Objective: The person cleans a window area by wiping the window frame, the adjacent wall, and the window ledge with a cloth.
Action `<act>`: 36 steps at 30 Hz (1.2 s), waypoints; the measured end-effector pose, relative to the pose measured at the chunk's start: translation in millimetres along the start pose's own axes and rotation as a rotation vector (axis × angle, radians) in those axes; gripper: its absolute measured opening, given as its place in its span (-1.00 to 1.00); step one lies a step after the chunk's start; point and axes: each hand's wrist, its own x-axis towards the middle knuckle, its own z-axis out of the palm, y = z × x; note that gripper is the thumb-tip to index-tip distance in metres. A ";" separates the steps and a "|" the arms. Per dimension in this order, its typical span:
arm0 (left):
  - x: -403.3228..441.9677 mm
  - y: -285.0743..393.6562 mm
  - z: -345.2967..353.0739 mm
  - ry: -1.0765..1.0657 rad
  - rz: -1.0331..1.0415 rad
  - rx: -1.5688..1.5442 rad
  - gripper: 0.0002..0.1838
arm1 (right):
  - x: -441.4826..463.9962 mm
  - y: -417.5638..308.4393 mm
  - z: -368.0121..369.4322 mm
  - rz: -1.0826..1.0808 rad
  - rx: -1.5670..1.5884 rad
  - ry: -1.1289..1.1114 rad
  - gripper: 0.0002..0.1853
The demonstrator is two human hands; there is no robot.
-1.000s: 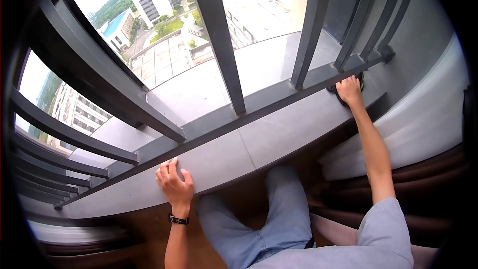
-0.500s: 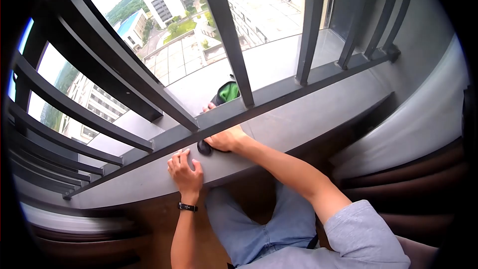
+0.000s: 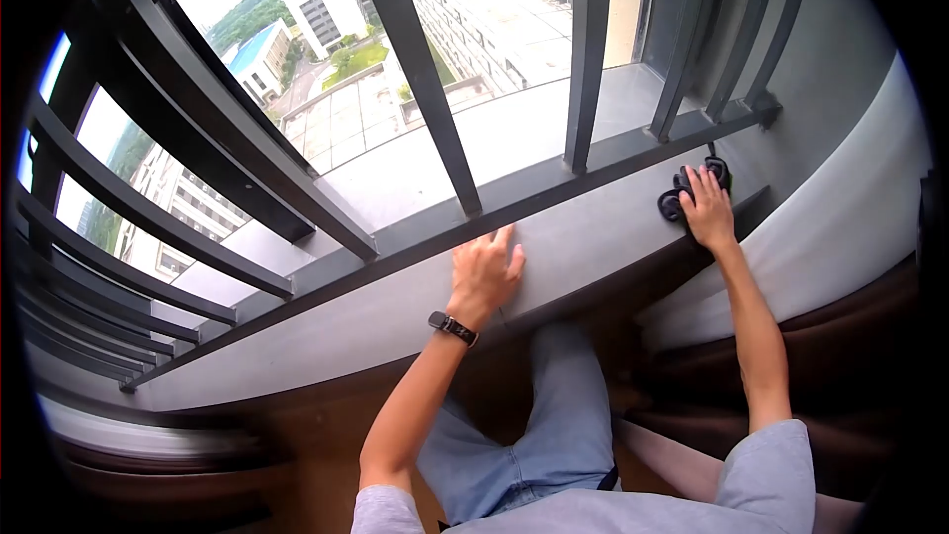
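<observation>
My right hand (image 3: 707,209) lies over a black object (image 3: 671,205) at the right end of the window sill (image 3: 583,227). This object has rounded black parts and a thin strap or cord at its top; my fingers cover its middle, and its exact kind I cannot make out. My left hand (image 3: 483,274), with a dark band (image 3: 453,327) on its wrist, rests on the sill against the lower rail (image 3: 524,190). Its thumb and fingers are apart, holding nothing, and some fingertips are hidden at the rail.
Dark metal bars (image 3: 420,79) stand along the sill in front of the window. A white curtain (image 3: 830,208) hangs at the right, with dark brown cloth (image 3: 840,336) below it. Buildings (image 3: 326,5) show outside. My knees are under the sill's near edge.
The black object has gone from beside the rail at the middle to the sill's right end, together with my right hand. My left hand has slid rightward along the sill.
</observation>
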 end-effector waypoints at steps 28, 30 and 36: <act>-93.8 -22.3 -41.4 0.445 0.160 -0.189 -0.81 | -34.1 -410.3 37.3 -0.631 0.507 -0.147 -0.37; -111.3 -45.5 -56.0 0.356 0.013 -0.022 -0.77 | -45.5 -397.0 -4.0 -0.585 0.482 -0.456 -0.47; -122.8 -119.4 -73.5 0.332 -0.199 0.278 -0.57 | 3.2 -273.2 15.9 -0.345 0.327 -0.142 -0.34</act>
